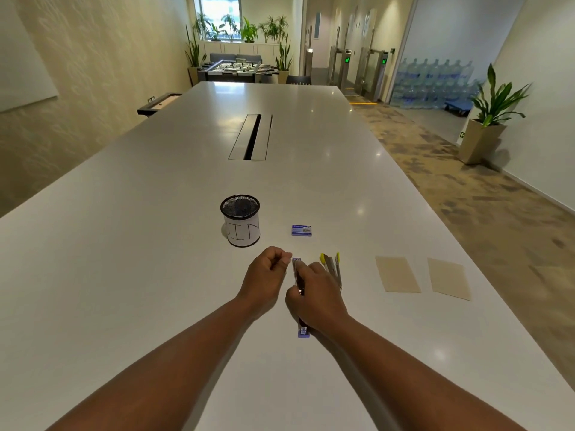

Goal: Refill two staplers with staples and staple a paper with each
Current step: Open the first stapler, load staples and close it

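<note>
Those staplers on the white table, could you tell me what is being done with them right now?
A person is working on the purple stapler, which lies opened out on the long white table. The right hand holds it down while the left hand pinches at its far end, probably loading staples. The yellow-tipped stapler lies open alongside, untouched. The small blue staple box and two tan paper sheets wait nearby.

Person, head view: two forearms enter from the lower edge of the frame, bare from there to the wrists, no sleeve showing. Left hand [267,273] at centre frame: bare, ungloved. Right hand [314,298] just right of it: bare, ungloved. Wrists carry nothing; fingernails short.
</note>
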`<state>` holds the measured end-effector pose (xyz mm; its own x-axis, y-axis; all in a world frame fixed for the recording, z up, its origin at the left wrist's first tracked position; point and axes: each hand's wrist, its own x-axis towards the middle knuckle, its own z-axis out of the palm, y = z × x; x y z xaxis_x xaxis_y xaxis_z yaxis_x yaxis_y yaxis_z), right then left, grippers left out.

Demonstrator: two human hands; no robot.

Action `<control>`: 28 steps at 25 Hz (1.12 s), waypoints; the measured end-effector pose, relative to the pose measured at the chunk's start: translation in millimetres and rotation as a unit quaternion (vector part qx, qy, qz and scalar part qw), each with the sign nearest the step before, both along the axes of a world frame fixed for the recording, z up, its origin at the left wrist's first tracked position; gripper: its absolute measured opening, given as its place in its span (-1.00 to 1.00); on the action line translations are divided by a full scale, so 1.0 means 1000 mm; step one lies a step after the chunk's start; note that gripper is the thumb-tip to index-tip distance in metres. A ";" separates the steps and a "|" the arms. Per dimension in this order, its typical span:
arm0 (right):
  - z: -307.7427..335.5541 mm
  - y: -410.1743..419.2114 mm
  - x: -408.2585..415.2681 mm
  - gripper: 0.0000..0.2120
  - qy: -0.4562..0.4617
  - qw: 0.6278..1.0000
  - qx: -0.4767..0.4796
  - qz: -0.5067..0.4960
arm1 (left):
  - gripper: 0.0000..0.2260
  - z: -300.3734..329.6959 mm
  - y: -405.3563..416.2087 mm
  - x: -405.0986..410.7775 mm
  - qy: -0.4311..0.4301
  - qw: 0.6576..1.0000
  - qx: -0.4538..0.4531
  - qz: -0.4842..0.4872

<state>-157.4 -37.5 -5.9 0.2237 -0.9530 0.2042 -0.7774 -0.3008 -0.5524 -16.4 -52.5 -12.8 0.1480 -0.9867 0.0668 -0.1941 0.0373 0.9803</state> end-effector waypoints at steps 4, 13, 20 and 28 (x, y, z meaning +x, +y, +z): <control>0.000 -0.007 0.008 -0.53 0.044 0.999 0.029 -0.001 | -0.89 -0.001 -0.001 -0.001 -0.014 0.999 0.019 -0.021; 0.002 -0.013 0.014 -0.67 0.048 0.999 0.004 -0.020 | -0.84 -0.003 -0.003 -0.001 -0.097 0.995 0.011 -0.008; -0.001 -0.008 0.015 -0.88 -0.011 0.999 -0.035 -0.035 | -0.81 0.001 0.001 -0.006 -0.146 0.989 0.003 0.002; -0.002 0.000 0.008 -0.73 -0.125 0.991 -0.048 -0.027 | -0.81 0.006 0.003 -0.010 -0.190 0.982 -0.009 0.006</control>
